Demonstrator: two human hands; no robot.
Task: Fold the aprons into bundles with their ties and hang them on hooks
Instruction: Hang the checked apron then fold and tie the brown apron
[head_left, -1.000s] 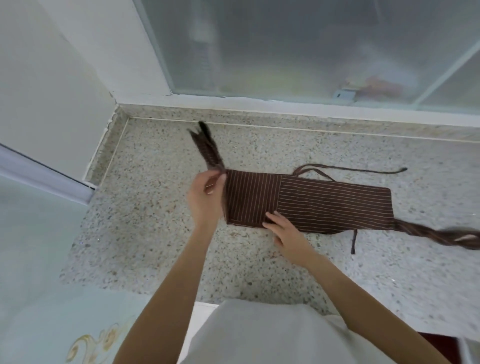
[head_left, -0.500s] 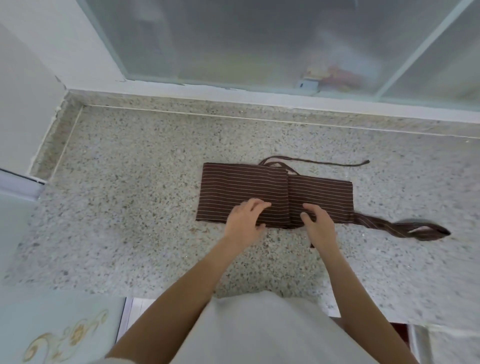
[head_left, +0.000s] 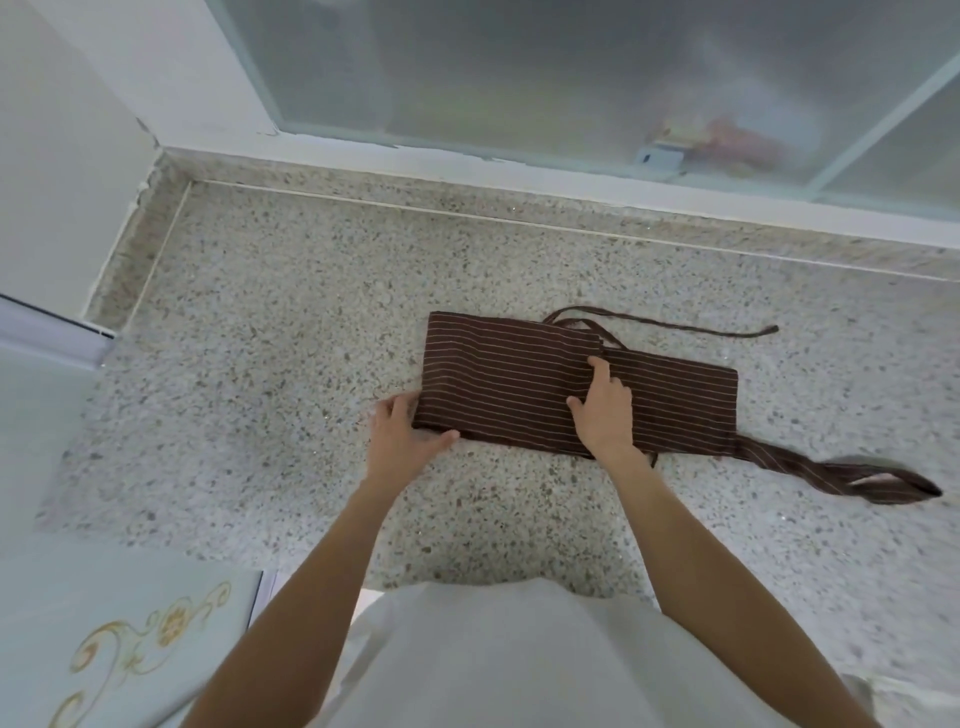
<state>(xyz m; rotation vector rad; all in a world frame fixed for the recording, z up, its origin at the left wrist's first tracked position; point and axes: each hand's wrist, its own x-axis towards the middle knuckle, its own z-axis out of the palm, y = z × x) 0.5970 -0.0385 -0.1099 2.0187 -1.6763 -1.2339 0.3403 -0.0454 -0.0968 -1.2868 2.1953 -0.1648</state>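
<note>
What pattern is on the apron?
Dark brown with thin pale stripes; the apron shows best in the head view.

The left hand (head_left: 402, 441) has slid from the middle of the apron's (head_left: 509, 384) near edge to its left end, taking that corner in its grip, while the right hand (head_left: 605, 410) has moved further onto the cloth, flat at the fold step
</note>
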